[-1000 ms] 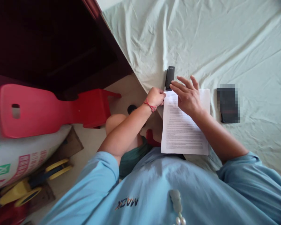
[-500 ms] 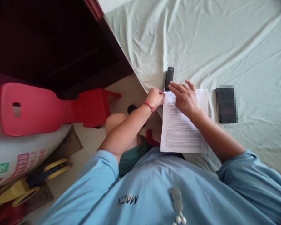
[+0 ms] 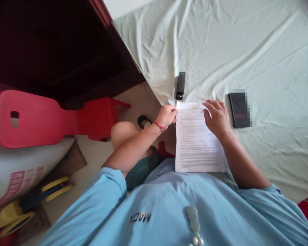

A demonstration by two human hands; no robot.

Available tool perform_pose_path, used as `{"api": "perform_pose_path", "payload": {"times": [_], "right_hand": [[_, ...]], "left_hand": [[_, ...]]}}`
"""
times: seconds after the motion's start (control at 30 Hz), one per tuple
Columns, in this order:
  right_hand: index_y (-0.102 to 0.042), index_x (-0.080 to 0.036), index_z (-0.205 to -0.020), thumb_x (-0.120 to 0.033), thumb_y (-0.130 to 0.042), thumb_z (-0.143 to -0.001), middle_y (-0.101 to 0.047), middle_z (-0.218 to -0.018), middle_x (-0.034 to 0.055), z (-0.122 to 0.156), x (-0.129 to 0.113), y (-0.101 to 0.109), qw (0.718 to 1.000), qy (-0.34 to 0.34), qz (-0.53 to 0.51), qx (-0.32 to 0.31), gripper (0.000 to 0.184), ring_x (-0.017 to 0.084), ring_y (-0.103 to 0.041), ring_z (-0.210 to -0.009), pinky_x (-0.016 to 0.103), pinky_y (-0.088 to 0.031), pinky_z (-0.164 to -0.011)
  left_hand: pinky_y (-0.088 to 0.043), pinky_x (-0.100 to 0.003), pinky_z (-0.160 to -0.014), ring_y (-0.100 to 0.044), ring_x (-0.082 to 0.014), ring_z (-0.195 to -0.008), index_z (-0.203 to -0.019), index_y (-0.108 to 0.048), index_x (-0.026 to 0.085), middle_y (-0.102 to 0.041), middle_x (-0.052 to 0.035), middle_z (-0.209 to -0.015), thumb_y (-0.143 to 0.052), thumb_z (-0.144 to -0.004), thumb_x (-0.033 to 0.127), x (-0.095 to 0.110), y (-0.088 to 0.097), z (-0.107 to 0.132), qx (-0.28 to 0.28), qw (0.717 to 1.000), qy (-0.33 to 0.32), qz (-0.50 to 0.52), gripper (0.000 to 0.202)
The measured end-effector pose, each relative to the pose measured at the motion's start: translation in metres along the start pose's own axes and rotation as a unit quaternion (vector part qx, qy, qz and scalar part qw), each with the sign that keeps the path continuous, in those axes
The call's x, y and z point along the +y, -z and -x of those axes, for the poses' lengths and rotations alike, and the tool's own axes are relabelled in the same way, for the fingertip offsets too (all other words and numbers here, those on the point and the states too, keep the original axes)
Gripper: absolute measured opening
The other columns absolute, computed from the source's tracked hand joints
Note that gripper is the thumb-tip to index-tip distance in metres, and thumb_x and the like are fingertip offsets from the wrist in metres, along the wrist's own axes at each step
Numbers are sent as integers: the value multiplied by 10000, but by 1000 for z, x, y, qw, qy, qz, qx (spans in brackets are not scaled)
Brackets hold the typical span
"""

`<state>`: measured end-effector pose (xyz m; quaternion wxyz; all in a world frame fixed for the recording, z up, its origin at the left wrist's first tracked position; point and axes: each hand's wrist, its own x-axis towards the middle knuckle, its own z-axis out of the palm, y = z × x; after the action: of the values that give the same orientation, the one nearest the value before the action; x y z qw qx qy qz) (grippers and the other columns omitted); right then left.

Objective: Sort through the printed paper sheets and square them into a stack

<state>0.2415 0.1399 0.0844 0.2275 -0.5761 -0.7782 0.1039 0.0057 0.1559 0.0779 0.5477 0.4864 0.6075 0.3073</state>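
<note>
Right hand (image 3: 217, 116) is off the stapler (image 3: 180, 85) now, resting open on the papers (image 3: 195, 147) to pin them to the bed (image 3: 246, 51); left hand (image 3: 167, 115) grip pinches the top-L corner, prob. keeping sheets aligned.

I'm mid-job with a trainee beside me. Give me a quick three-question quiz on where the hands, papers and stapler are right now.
1. Fill in: the left hand pinches the papers' top ___ corner.
2. True or false: the stapler lies on the sheet, in neither hand.
3. The right hand rests on: A the stapler, B the papers, C nothing.

Key: 1 left; 2 true; 3 B.
</note>
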Motion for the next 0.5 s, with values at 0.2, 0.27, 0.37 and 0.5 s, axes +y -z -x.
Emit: {"api": "perform_pose_path", "payload": {"times": [0.2,0.27,0.37,0.5], "right_hand": [[-776,-298,-1178,-229,-459,-1025,-756,-1142,124,50,-9,3,1000,17,-12,-23,358,335,-660,-1091,543,-581,-934],[-773,-297,-1180,-225,-466,-1017,-750,-1123,119,64,-12,2,997,15,7,-70,355,309,-681,-1012,473,-592,-817],[-756,-299,-1217,-231,-481,-1005,-738,-1157,108,75,-11,-3,994,0,40,-104,354,279,-695,-960,399,-564,-719],[-756,-298,-1223,-233,-481,-1013,-731,-1162,109,76,-6,-9,995,3,42,-95,352,279,-699,-970,397,-561,-751]], "left_hand": [[-279,-229,-439,-501,-94,-395,-581,-513,181,-451,52,-477,-684,-872,187,-9,-4,1,44,999,-14,0,338],[-290,-235,-460,-511,-106,-410,-582,-501,191,-447,47,-476,-646,-883,219,-11,-3,0,51,998,-26,-22,336],[-309,-252,-519,-526,-125,-460,-595,-497,203,-457,33,-480,-559,-911,208,-10,1,1,47,994,-41,-87,323],[-324,-281,-625,-491,-137,-569,-590,-486,203,-516,8,-545,-594,-918,266,-13,7,18,17,975,-92,-199,351]]}}
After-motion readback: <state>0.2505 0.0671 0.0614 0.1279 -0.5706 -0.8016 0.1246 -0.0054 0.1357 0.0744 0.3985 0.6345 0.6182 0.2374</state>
